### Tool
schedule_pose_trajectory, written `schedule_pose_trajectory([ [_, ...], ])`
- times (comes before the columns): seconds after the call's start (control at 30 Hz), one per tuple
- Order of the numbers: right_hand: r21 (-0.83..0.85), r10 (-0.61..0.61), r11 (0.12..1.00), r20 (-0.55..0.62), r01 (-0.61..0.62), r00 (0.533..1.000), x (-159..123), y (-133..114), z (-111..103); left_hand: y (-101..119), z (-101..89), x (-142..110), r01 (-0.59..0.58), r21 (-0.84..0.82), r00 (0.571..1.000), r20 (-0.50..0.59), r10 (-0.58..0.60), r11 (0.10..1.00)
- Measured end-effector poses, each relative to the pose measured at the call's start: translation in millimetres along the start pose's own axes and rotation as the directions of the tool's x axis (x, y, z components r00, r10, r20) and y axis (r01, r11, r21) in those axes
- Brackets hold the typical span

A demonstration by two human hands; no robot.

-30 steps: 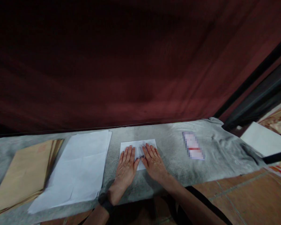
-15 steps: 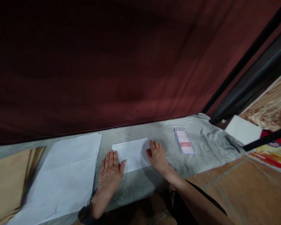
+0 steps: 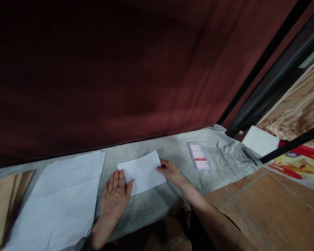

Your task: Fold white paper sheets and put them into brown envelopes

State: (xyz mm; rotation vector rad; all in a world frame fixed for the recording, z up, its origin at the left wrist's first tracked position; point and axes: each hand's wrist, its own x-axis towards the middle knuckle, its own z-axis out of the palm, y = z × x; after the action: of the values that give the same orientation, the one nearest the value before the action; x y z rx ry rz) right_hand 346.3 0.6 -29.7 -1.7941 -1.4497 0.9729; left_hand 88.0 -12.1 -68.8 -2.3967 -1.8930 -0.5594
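Note:
A small sheet of white paper lies on the grey cloth between my hands, with a crease down its middle and its right half tilted up. My left hand rests flat over the paper's left edge, fingers stretched out and thumb apart. At the right edge my right hand pinches the paper between thumb and fingers. Left of my left hand lies a stack of larger white sheets. A pinkish, blurred-out slip lies on the cloth beyond my right hand.
Brown paper envelopes are piled at the far left. The grey cloth covers a narrow bench against a dark red curtain. Black metal bars, a white box and a red-yellow printed package stand right, over a tiled floor.
My right hand has gone from lying open on the paper to pinching its right edge, which has risen. My left hand stays flat on the left edge. The view has shifted slightly right.

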Motion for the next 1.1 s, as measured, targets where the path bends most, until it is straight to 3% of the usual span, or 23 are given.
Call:
schedule_pose_trajectory([
  [0.13, 0.341, 0.043, 0.940, -0.038, -0.027, 0.998, 7, -6, -4, -4, 1.2, 10, 0.056, -0.108, 0.998, -0.012, -0.057, 0.993],
  [0.27, 0.420, -0.002, 0.900, -0.254, 0.113, 0.967, 9, -19, -22, 1, -11.2, 20, 0.061, -0.300, 0.993, -0.080, -0.089, 0.952],
  [0.37, 0.287, -0.151, 0.896, -0.521, 0.339, 0.840, -1, -31, -40, 8, -25.3, 22, 0.057, -0.433, 0.995, -0.050, -0.087, 0.900],
  [0.43, 0.094, -0.329, 0.886, -0.564, 0.455, 0.757, -13, -37, -45, 10, -31.8, 22, 0.084, -0.510, 0.994, -0.014, -0.105, 0.856],
  [0.5, -0.093, -0.560, 0.811, -0.408, 0.578, 0.721, -26, -38, -41, 10, -35.1, 22, 0.137, -0.585, 0.988, 0.018, -0.156, 0.800],
  [0.6, -0.310, -0.791, 0.578, 0.013, 0.755, 0.611, -39, -29, -20, 3, -37.2, 25, 0.220, -0.679, 0.963, 0.035, -0.268, 0.700],
  [0.67, -0.422, -0.813, 0.435, 0.195, 0.795, 0.549, -45, -19, -2, -2, -38.8, 28, 0.252, -0.717, 0.944, 0.035, -0.327, 0.650],
  [0.77, -0.489, -0.768, 0.336, 0.353, 0.805, 0.534, -53, -5, 17, -5, -40.8, 31, 0.240, -0.723, 0.947, 0.027, -0.320, 0.648],
  [0.87, -0.490, -0.720, 0.333, 0.420, 0.806, 0.553, -61, -2, 25, 0, -38.0, 31, 0.123, -0.673, 0.990, 0.037, -0.133, 0.730],
  [0.93, -0.466, -0.710, 0.315, 0.462, 0.827, 0.531, -66, -4, 28, 7, -32.5, 28, 0.007, -0.613, 0.995, 0.082, 0.054, 0.790],
  [1.03, -0.445, -0.699, 0.272, 0.518, 0.853, 0.493, -70, -8, 32, 14, -20.9, 22, -0.196, -0.489, 0.931, 0.181, 0.318, 0.850],
  [1.1, -0.453, -0.688, 0.247, 0.541, 0.857, 0.484, -73, -8, 36, 15, -12.9, 19, -0.318, -0.394, 0.874, 0.230, 0.427, 0.862],
])
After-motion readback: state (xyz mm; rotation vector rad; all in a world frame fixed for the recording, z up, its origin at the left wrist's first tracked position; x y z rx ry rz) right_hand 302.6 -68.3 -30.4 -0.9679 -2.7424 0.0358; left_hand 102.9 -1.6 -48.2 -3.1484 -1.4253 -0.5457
